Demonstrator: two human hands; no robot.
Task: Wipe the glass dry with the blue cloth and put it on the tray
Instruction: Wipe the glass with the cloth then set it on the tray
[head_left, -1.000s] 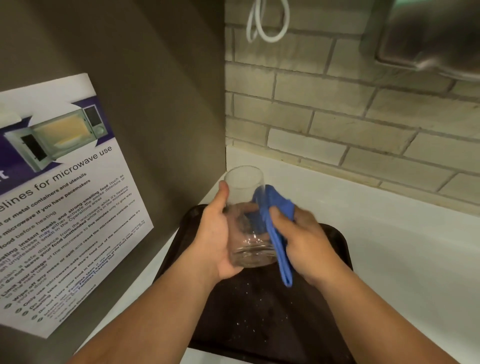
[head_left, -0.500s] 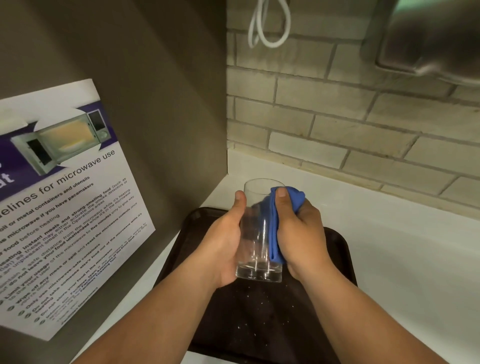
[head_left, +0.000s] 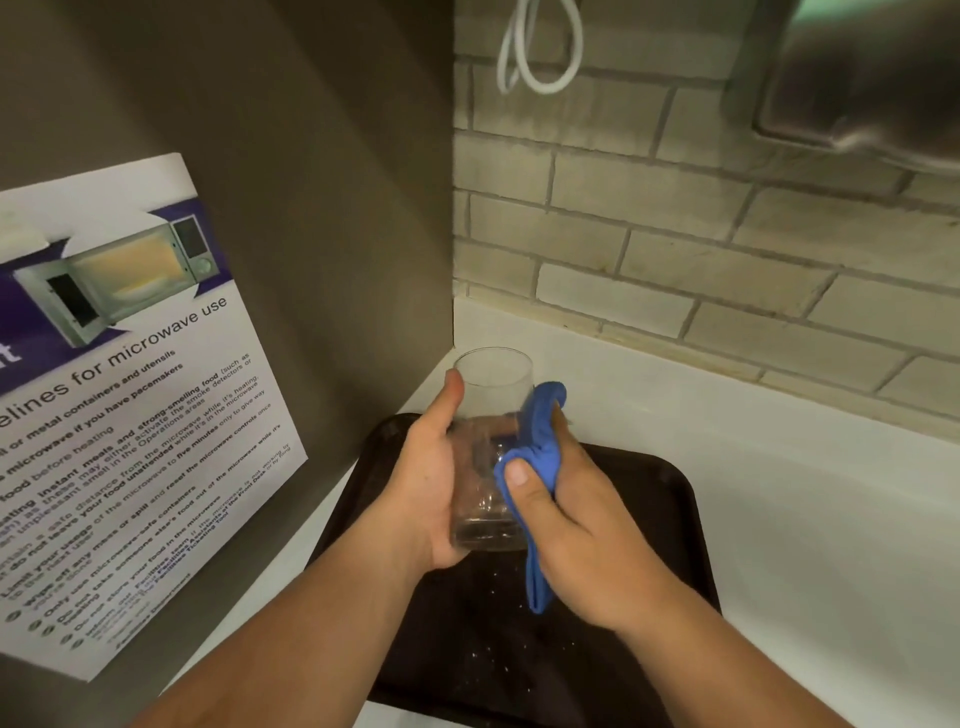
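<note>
Head camera is looking down at my two hands over the dark tray (head_left: 670, 499). My left hand (head_left: 423, 488) is holding the glass (head_left: 493, 389) upright, with my thumb lying up its left side and my fingers curling round the far side. My right hand (head_left: 582, 525) is gripping the blue cloth (head_left: 543, 441) and pressing it on the right side of the glass. One end of the cloth is hanging down. The glass is over the tray's far left part. The tray is sitting on the white counter (head_left: 810, 519). A microwave poster (head_left: 130, 415) is hanging on the left wall.
</note>
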